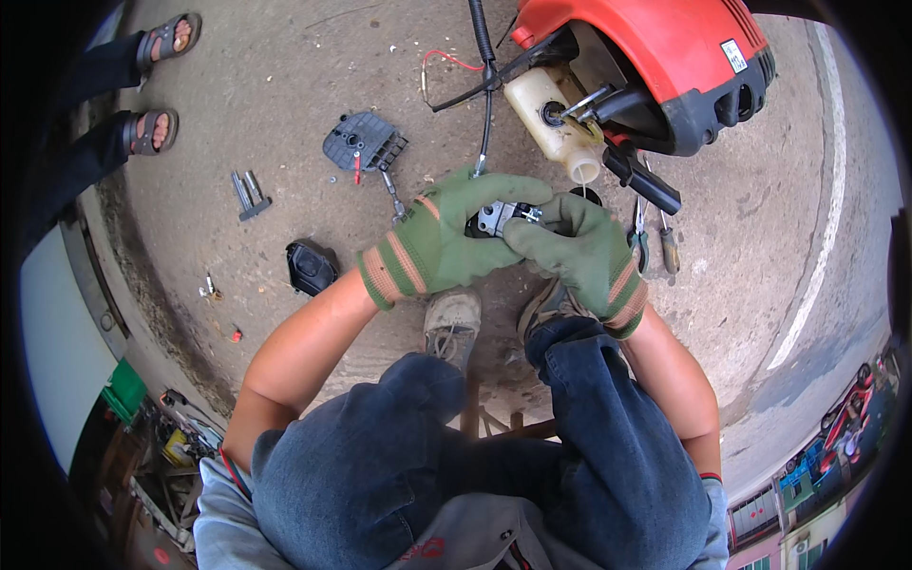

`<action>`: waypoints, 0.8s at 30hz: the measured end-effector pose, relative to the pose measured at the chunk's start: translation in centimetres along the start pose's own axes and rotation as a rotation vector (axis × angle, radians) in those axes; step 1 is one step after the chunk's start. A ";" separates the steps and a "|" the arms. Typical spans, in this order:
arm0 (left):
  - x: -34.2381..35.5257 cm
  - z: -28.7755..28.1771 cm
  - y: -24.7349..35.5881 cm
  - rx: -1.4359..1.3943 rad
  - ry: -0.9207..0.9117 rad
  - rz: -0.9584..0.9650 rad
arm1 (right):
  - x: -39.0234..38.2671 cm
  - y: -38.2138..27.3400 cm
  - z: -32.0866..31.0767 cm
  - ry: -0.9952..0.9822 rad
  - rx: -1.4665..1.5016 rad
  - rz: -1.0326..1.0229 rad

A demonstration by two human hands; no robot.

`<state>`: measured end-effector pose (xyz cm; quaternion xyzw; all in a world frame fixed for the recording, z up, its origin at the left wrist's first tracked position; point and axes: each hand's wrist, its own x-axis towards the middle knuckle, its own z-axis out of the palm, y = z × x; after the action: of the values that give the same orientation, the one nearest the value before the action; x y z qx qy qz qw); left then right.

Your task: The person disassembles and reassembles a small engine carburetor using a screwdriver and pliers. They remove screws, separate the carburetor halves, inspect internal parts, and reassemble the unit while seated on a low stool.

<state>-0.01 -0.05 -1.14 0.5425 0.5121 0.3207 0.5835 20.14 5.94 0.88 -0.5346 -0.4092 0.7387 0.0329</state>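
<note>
A small metal carburettor-like part (494,220) is held between both hands at mid-frame. My left hand (451,233), in a green glove, curls around its left side. My right hand (570,247), gloved alike, grips its right side, thumb over the front. Just beyond them, a translucent plastic tank (541,109) with a white line from its mouth lies against a red-cased machine (636,38). A black hose (484,114) runs down behind my left hand. A dark round piece beside my right fingers is partly hidden.
On the concrete (247,114) lie a grey cover (351,147), prongs (249,195), a black housing (309,266), pliers (641,247), a screwdriver (670,252) and small parts. Another person's sandalled feet (152,133) stand at upper left. A painted line (807,247) runs along the right.
</note>
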 end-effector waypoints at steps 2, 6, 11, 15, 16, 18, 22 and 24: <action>0.1 0.1 -0.1 0.004 -0.001 0.005 | -0.2 -0.2 -0.1 0.018 -0.042 0.007; 0.2 0.4 -0.2 0.009 0.005 -0.011 | -0.1 0.4 -0.4 0.043 -0.173 -0.030; 0.1 0.3 -0.3 0.037 -0.009 -0.018 | 0.1 0.6 -0.7 0.022 -0.223 -0.037; 0.3 -0.1 0.0 0.069 -0.026 0.002 | -0.1 0.2 -0.7 0.007 -0.170 0.002; 0.2 -0.1 -0.2 0.075 -0.025 -0.002 | -0.1 0.1 -0.8 0.000 -0.177 -0.002; 0.1 -0.3 -0.3 0.078 -0.038 0.007 | -0.2 -0.1 -0.8 -0.018 -0.153 0.003; 0.2 -0.7 -0.3 0.006 -0.069 0.020 | -0.3 -0.8 -1.2 -0.065 -0.054 0.021; 0.2 -0.6 -0.2 -0.040 -0.066 -0.003 | -0.1 -0.9 -1.5 -0.084 -0.068 0.033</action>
<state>-0.56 0.22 -1.33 0.5402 0.4870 0.3121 0.6113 21.10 7.34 1.36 -0.5108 -0.4260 0.7466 -0.0145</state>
